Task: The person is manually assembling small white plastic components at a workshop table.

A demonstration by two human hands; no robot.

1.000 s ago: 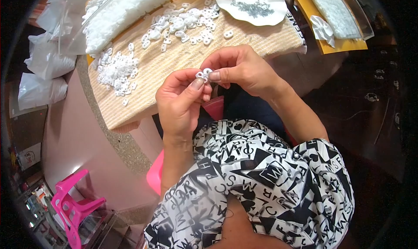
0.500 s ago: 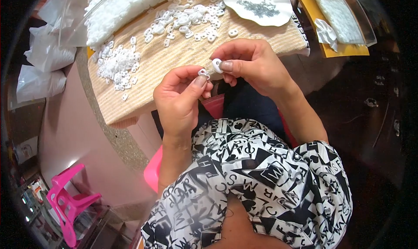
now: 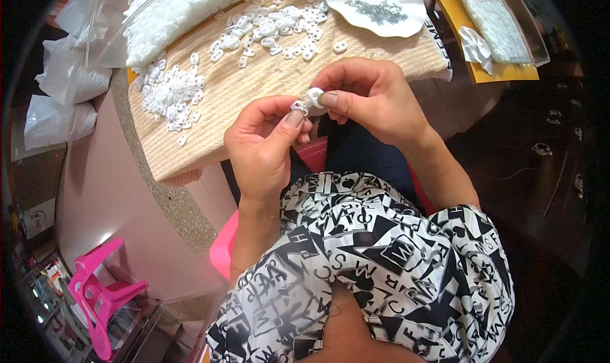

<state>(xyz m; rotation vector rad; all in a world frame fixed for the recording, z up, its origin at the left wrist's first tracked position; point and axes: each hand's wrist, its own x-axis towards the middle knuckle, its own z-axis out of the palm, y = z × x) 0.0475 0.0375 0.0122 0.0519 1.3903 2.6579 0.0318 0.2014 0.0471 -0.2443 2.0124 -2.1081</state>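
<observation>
Between thumb and fingers, my left hand [image 3: 264, 137] pinches a small white plastic piece with a hole [image 3: 299, 107]. My right hand [image 3: 375, 102] grips a larger white oval plastic piece [image 3: 314, 96] at its thumb tip. The two pieces are close together, and I cannot tell whether they touch. Both hands are over the near edge of the cloth-covered table [image 3: 235, 80]. Beyond them lies a loose heap of larger white oval pieces [image 3: 267, 26]. A pile of smaller white pieces [image 3: 170, 96] sits at the table's left.
A white scalloped dish [image 3: 406, 23] with small dark metallic bits stands at the back right. Clear bags of white pieces lie at the far left [image 3: 184, 20] and far right [image 3: 489, 20]. A pink plastic stool [image 3: 95, 293] stands at lower left.
My right hand has turned its oval piece and brought it slightly closer to the piece in my left hand. My left hand has barely moved.
</observation>
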